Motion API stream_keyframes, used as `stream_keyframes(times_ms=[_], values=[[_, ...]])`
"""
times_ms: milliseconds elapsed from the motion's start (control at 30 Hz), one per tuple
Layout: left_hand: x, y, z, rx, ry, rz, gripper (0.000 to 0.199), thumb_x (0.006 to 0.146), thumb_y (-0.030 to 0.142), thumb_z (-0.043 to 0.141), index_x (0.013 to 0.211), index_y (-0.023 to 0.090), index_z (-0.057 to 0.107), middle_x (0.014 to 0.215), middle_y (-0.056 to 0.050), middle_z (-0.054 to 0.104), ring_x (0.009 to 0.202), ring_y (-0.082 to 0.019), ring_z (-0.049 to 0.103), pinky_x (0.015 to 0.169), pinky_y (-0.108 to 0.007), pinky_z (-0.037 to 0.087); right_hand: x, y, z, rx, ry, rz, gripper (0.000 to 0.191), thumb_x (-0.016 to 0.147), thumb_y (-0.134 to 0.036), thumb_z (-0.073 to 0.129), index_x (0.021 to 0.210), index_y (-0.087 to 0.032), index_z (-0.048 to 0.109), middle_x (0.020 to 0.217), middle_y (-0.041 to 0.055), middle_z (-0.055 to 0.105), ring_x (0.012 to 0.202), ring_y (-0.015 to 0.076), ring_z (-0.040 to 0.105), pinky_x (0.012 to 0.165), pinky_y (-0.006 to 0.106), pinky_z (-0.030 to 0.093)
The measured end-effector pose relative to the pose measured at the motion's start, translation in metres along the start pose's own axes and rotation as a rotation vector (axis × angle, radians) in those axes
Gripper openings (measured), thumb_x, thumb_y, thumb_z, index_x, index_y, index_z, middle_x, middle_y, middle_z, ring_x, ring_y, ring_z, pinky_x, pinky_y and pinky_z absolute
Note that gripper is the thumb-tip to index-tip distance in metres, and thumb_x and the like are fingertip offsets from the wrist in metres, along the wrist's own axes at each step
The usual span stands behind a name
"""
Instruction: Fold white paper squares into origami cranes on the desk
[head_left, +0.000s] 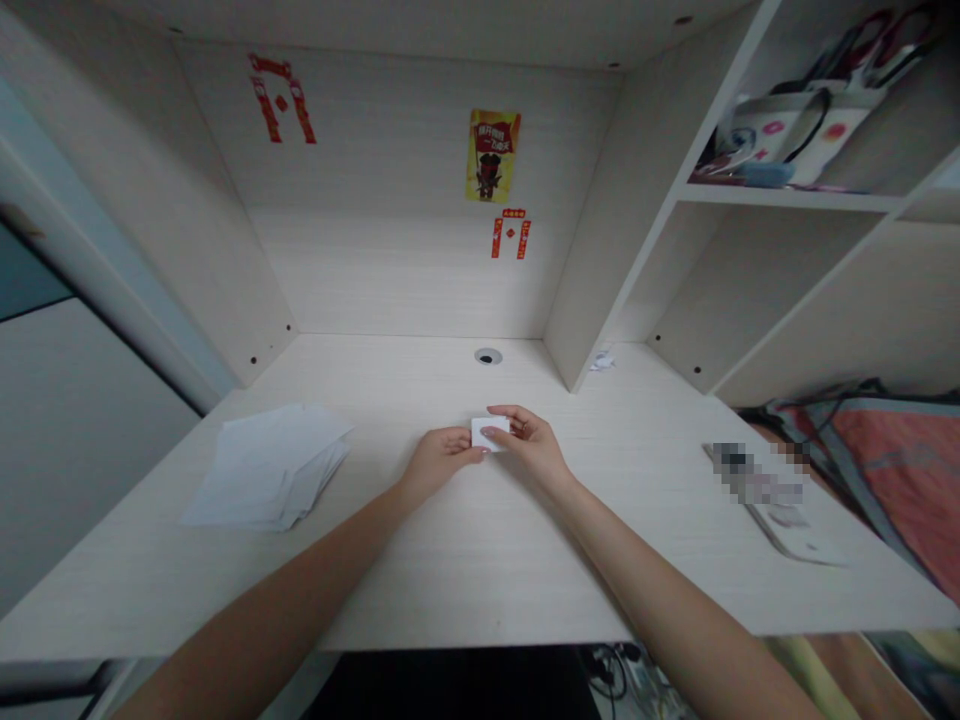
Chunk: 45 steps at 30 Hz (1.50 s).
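A small white rectangle, which looks like a piece of paper (489,425), is held up between both hands above the middle of the desk. My left hand (439,460) grips its left edge, thumb in front and fingers behind. On the other side, my right hand (538,445) pinches it, with the thumb lying across its face and the fingers at its top and right edge. Whether the paper is folded in layers I cannot tell. To the left of my left forearm, a loose stack of white paper sheets (262,470) lies on the desk (465,590).
A booklet-like item (799,535), partly blurred out, lies at the right. Beyond it is a red and grey bag (900,470). An upright divider (592,260) stands at the back right. Cups with pens and scissors (810,130) occupy the shelf. A cable hole (488,356) is at the back.
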<state>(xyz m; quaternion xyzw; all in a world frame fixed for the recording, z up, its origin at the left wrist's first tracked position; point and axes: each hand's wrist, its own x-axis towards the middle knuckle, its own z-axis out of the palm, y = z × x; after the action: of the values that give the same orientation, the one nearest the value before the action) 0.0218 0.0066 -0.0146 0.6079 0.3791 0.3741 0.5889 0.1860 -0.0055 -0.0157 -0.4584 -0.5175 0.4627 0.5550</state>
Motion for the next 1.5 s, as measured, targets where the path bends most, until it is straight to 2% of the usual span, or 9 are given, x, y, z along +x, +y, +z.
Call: stream_keyframes(times_ms=[200, 300, 433, 700, 933, 1100, 1333, 1500], values=[[-0.001, 0.000, 0.003, -0.039, -0.025, -0.015, 0.027, 0.064, 0.034, 0.071, 0.081, 0.014, 0.072, 0.085, -0.007, 0.072, 0.073, -0.016, 0.064, 0.072, -0.030, 0.051, -0.004, -0.007, 0.004, 0.026, -0.029, -0.025, 0.044, 0.059, -0.036, 0.075, 0.097, -0.017, 0.064, 0.066, -0.0004, 0.063, 0.056, 0.0117, 0.054, 0.055, 0.024, 0.041], [-0.001, 0.001, 0.004, -0.032, 0.016, -0.014, 0.029, 0.064, 0.035, 0.071, 0.083, 0.013, 0.071, 0.085, -0.007, 0.072, 0.073, -0.017, 0.064, 0.071, -0.030, 0.052, -0.004, -0.008, 0.004, 0.097, -0.040, 0.031, 0.044, 0.059, -0.037, 0.076, 0.098, -0.017, 0.065, 0.072, 0.0018, 0.067, 0.061, 0.0133, 0.058, 0.061, 0.026, 0.044], [0.000, 0.002, 0.005, -0.011, 0.056, -0.014, 0.030, 0.065, 0.035, 0.071, 0.084, 0.012, 0.071, 0.084, -0.008, 0.072, 0.070, -0.016, 0.064, 0.069, -0.029, 0.051, -0.002, -0.005, 0.003, 0.129, -0.082, 0.102, 0.033, 0.062, -0.041, 0.073, 0.085, -0.017, 0.070, 0.077, 0.0036, 0.070, 0.067, 0.0147, 0.060, 0.067, 0.028, 0.044], [0.001, -0.002, 0.006, -0.020, 0.047, -0.012, 0.029, 0.065, 0.035, 0.071, 0.085, 0.014, 0.072, 0.086, -0.007, 0.072, 0.063, -0.014, 0.063, 0.063, -0.026, 0.050, -0.002, 0.000, 0.001, 0.143, -0.057, 0.124, 0.030, 0.062, -0.042, 0.073, 0.074, -0.015, 0.070, 0.068, 0.0029, 0.068, 0.058, 0.0129, 0.057, 0.059, 0.026, 0.043], [0.002, -0.003, 0.007, -0.028, 0.021, -0.004, 0.032, 0.064, 0.037, 0.071, 0.086, 0.014, 0.072, 0.085, -0.007, 0.072, 0.064, -0.015, 0.063, 0.061, -0.025, 0.051, 0.000, 0.002, 0.001, 0.150, -0.046, 0.159, 0.031, 0.059, -0.044, 0.075, 0.073, -0.016, 0.071, 0.066, 0.0035, 0.069, 0.059, 0.0148, 0.058, 0.060, 0.028, 0.045], [0.004, -0.006, 0.008, -0.048, 0.051, 0.021, 0.032, 0.068, 0.037, 0.068, 0.088, 0.012, 0.071, 0.084, -0.006, 0.072, 0.066, -0.014, 0.062, 0.063, -0.026, 0.051, 0.001, 0.003, 0.003, 0.184, -0.057, 0.150, 0.027, 0.060, -0.040, 0.075, 0.072, -0.016, 0.071, 0.068, 0.0029, 0.069, 0.059, 0.0135, 0.057, 0.060, 0.027, 0.043], [0.002, -0.004, 0.011, -0.004, 0.084, 0.012, 0.032, 0.063, 0.042, 0.070, 0.077, 0.013, 0.072, 0.079, -0.006, 0.072, 0.065, -0.016, 0.063, 0.062, -0.028, 0.052, 0.001, 0.007, 0.005, 0.203, -0.056, 0.151, 0.027, 0.059, -0.039, 0.076, 0.070, -0.015, 0.072, 0.066, 0.0023, 0.068, 0.056, 0.0122, 0.054, 0.058, 0.027, 0.041], [0.003, -0.006, 0.011, 0.032, 0.062, 0.010, 0.031, 0.064, 0.044, 0.069, 0.072, 0.014, 0.072, 0.073, -0.007, 0.072, 0.065, -0.017, 0.063, 0.059, -0.026, 0.051, 0.001, 0.007, 0.004, 0.234, -0.061, 0.188, 0.030, 0.057, -0.040, 0.077, 0.067, -0.013, 0.071, 0.061, 0.0037, 0.067, 0.053, 0.0125, 0.054, 0.054, 0.026, 0.040]])
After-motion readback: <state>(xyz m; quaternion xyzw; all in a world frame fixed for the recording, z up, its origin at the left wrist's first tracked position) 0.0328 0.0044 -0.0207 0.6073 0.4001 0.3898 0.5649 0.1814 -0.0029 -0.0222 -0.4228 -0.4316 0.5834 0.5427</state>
